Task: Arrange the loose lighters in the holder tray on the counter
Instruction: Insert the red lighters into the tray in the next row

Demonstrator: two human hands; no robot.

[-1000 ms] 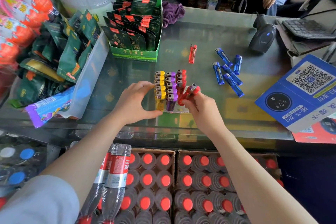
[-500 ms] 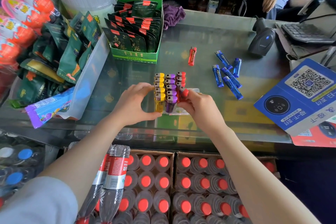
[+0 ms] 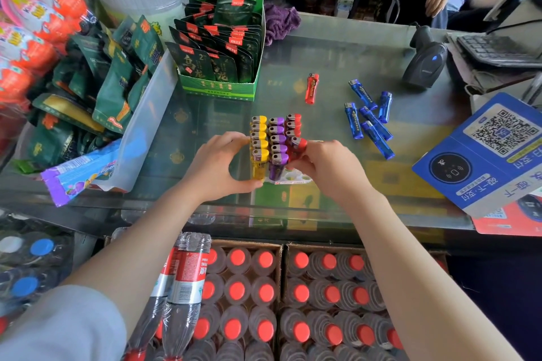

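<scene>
At the holder tray (image 3: pixel 293 179), right hand (image 3: pixel 328 167) pinches a red lighter (image 3: pixel 296 147); seat it upright while left hand (image 3: pixel 218 164) grips the tray.

Glass counter (image 3: pixel 337 47): holder tray (image 3: pixel 289 178) stands between the left hand (image 3: pixel 218 164) and right hand (image 3: pixel 328 168), w/ yellow, purple, red lighters upright in rows. Beyond right hand: one red lighter (image 3: pixel 311 88) lying loose; five blue lighters (image 3: pixel 370 120) scattered farther right. Green display box (image 3: pixel 223 67) beyond left hand. Barcode scanner (image 3: pixel 425 63) far right, blue QR sign (image 3: pixel 487 152) right of right hand.
</scene>
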